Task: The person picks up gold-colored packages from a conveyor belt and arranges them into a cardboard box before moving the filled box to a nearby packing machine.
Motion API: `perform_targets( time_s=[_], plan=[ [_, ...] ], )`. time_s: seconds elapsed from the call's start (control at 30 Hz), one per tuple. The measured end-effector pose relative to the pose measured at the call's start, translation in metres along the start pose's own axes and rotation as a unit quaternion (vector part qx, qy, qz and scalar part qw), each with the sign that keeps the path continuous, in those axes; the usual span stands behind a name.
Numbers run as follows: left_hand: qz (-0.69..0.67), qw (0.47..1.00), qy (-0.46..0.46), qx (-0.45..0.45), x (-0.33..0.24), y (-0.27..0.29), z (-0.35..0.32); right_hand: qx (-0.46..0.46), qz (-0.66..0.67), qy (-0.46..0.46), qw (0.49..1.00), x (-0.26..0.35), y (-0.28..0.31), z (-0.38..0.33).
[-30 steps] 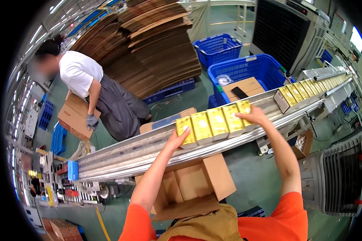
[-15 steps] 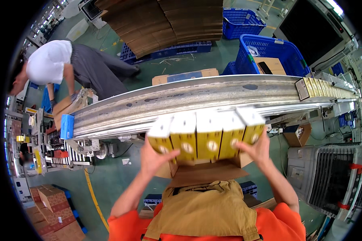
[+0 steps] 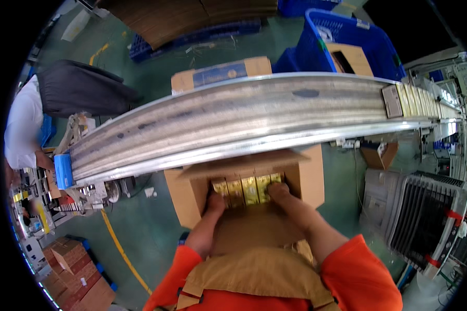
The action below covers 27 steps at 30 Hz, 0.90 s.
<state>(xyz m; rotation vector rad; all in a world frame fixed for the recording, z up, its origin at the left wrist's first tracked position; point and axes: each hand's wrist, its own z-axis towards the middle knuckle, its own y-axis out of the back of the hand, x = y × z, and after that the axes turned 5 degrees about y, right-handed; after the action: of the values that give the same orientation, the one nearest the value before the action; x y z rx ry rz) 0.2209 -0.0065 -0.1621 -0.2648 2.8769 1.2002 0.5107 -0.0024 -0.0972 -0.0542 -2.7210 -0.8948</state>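
Observation:
An open cardboard box (image 3: 310,173) stands in front of me, its flaps spread outward. Inside it is a row of several small gold-yellow cartons (image 3: 250,191), standing side by side. My left hand (image 3: 216,201) presses against the row's left end, and my right hand (image 3: 279,191) against its right end, so the cartons are squeezed between them. Both hands reach down into the box; most of their fingers are hidden by the box's shade and the cartons.
Beyond the box runs a metal conveyor (image 3: 207,122), with more yellow cartons (image 3: 417,101) lined up at its right end. A blue carton (image 3: 63,171) sits at the left end, near a person (image 3: 23,127). Blue baskets (image 3: 316,52) stand behind the conveyor.
The row of cartons has gone from above the box, in front of the conveyor, down into it, with both hands still at its ends. The person on the left has shifted further left.

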Motion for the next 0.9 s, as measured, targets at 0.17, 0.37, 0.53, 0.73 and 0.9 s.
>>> perform_targets(
  time_s=[0.17, 0.37, 0.53, 0.73, 0.9],
  plan=[
    [0.16, 0.986, -0.024, 0.046, -0.024, 0.041, -0.003, -0.008, -0.014, 0.085, 0.996, 0.016, 0.0, -0.019],
    [0.11, 0.96, -0.244, 0.082, -0.014, 0.051, -0.022, -0.029, 0.135, 0.258, 0.956, 0.006, 0.081, -0.083],
    [0.032, 0.943, -0.278, 0.179, -0.118, 0.124, -0.076, -0.657, 0.122, 0.104, 0.737, -0.176, 0.243, -0.223],
    [-0.187, 0.887, -0.413, 0.084, -0.279, 0.258, -0.185, -0.71, -0.031, -0.256, 0.655, -0.48, 0.336, -0.293],
    [-0.397, 0.856, -0.317, 0.096, -0.294, 0.301, -0.178, -0.452, 0.176, -0.278, 0.829, -0.486, 0.39, -0.292]
  ],
)
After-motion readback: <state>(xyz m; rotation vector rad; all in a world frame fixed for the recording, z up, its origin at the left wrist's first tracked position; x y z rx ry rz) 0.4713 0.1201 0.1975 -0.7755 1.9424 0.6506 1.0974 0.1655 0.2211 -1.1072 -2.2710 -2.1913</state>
